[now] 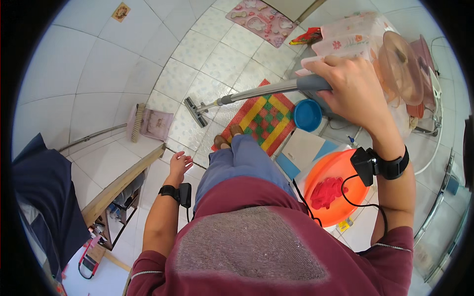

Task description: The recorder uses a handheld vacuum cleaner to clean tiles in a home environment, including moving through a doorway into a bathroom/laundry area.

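My right hand [348,87] grips the grey end of a metal pole, part of a sponge mop [259,90]. The mop's narrow head [195,112] rests on the pale tiled floor [207,81], to the left of a woven mat [268,122] in red, yellow and green. My left hand [180,162] hangs low beside my left leg with its fingers apart, holding nothing. Both my brown shoes [221,141] stand at the mat's near left edge.
A broom [137,123] and pink dustpan [157,124] stand by the left wall. Right of the mat sit a blue basin [307,114] and an orange tub [333,162] holding red cloth [327,192]. A pink patterned mat [261,22] lies farther off. A wooden beam [122,185] edges the left side.
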Demonstrator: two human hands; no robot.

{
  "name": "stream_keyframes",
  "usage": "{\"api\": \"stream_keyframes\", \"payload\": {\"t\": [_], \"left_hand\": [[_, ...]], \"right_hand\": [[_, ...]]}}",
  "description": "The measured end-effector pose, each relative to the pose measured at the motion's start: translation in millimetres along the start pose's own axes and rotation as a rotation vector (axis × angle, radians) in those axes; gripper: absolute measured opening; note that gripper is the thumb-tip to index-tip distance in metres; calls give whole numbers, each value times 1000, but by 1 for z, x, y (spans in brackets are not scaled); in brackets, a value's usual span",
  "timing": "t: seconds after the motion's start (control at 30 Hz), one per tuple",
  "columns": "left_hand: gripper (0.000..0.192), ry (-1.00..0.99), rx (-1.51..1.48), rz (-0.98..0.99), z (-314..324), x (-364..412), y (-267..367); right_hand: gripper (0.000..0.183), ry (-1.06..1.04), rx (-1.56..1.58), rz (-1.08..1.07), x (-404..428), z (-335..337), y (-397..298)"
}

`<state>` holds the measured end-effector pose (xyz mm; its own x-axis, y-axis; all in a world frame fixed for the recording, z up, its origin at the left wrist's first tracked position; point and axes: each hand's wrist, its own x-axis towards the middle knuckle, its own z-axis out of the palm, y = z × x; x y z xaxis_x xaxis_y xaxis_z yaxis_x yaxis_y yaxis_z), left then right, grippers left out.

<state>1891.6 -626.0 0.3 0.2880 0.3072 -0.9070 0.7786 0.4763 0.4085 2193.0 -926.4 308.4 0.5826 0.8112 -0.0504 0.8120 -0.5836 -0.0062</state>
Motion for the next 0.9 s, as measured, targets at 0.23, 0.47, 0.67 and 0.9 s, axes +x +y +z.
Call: {"api": "stream_keyframes", "payload": {"t": [0.23, 0.47, 0.67, 0.9], "left_hand": [[32, 18, 58, -36, -4, -5, -20], [29, 78, -24, -58, -16, 3, -33], [28, -63, -105, -29, 23, 26, -6], [62, -354, -314, -307, 134, 13, 57]], "right_hand": [[23, 18, -40, -15, 1, 7, 5], [20, 14, -32, 2, 8, -6, -6], [21, -12, -79, 31, -4, -13, -36], [35, -104, -128, 85, -47, -24, -89]]}}
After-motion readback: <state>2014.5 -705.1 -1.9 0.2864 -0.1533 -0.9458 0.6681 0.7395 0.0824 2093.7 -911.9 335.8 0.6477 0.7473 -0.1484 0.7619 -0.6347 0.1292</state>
